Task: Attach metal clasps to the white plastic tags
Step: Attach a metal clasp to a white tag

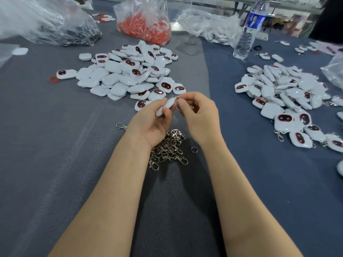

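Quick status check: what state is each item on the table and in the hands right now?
left hand, holds a white tag
right hand, pinches a metal clasp at the tag's upper end
clasp heap, loose, beneath the wrists
left tag pile, no clasps visible
right tag pile, clasps attached
water bottle, upright

The worktop (55,145) wears grey and blue cloth. A heap of metal clasps (168,147) lies mid-worktop toward the near edge, and a pile of white tags (118,75) lies beyond it. Tags with clasps (278,93) spread toward the right edge. A red ring (53,79) lies toward the left edge. Along the far edge sit a bag of red pieces (144,28), other clear bags (55,25) and a water bottle (246,34).
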